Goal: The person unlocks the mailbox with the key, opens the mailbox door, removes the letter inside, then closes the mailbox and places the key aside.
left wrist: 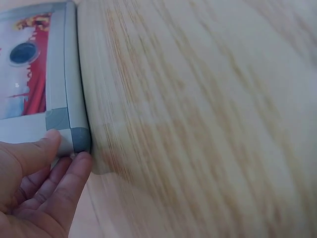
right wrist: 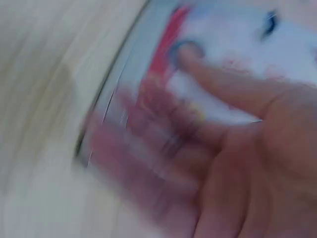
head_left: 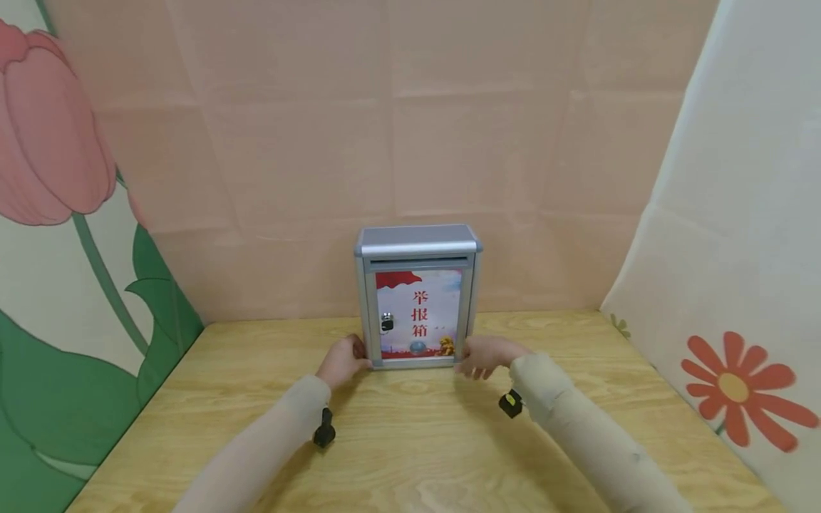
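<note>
A grey metal suggestion box [head_left: 420, 299] with a front slot and a printed panel stands upright on the wooden table. My left hand [head_left: 344, 361] is at its lower left corner. In the left wrist view the thumb [left wrist: 47, 144] lies on the front frame and the other fingers bend round the side, pinching that corner. At the lower right corner is my right hand [head_left: 490, 356], blurred in the right wrist view, its fingers [right wrist: 133, 158] loosely spread across the box's edge. A small lock [head_left: 387, 322] sits on the panel's left side.
The wooden table [head_left: 398, 442] reaches back to a pink cloth [head_left: 295, 142] hanging behind the box. Printed flower cloths stand at both sides, with a tulip [head_left: 58, 128] on the left and a red daisy [head_left: 734, 388] on the right. Each wrist wears a small black camera.
</note>
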Tool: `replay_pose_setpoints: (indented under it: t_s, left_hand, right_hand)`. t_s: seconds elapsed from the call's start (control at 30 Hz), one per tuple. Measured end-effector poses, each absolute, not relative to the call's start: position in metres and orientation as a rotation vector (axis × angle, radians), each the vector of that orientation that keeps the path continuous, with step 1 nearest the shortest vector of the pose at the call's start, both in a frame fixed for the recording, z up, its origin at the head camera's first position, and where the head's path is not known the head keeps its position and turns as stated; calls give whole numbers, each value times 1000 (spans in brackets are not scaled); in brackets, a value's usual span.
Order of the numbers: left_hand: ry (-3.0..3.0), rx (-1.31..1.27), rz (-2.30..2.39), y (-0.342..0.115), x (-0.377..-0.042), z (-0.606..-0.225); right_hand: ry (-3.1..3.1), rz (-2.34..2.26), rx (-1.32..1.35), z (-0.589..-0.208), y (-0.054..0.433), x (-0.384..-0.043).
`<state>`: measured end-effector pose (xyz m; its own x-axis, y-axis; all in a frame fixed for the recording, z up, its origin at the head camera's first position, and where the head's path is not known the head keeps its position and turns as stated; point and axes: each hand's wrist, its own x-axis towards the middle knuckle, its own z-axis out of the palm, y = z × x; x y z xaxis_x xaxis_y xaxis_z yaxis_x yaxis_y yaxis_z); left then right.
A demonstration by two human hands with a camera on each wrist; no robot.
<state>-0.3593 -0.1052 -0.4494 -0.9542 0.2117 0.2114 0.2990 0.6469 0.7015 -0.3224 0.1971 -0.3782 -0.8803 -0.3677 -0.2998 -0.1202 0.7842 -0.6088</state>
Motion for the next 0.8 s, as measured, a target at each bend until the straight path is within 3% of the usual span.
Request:
replay_pose_setpoints:
  t_s: [0.13, 0.33, 0.8]
  left_hand:
    - [-2752, -414, -1212, -107, -359, -451]
    - [-2752, -425, -1218, -106, -361, -453]
    - [-2707, -470, -1206, -107, -365, -458]
  right_hand:
    - [2277, -1300, -444, -364, 155, -324]
    - [2074, -1753, -294, -365, 106, -331]
    - [1653, -2237, 44, -375, 77, -337]
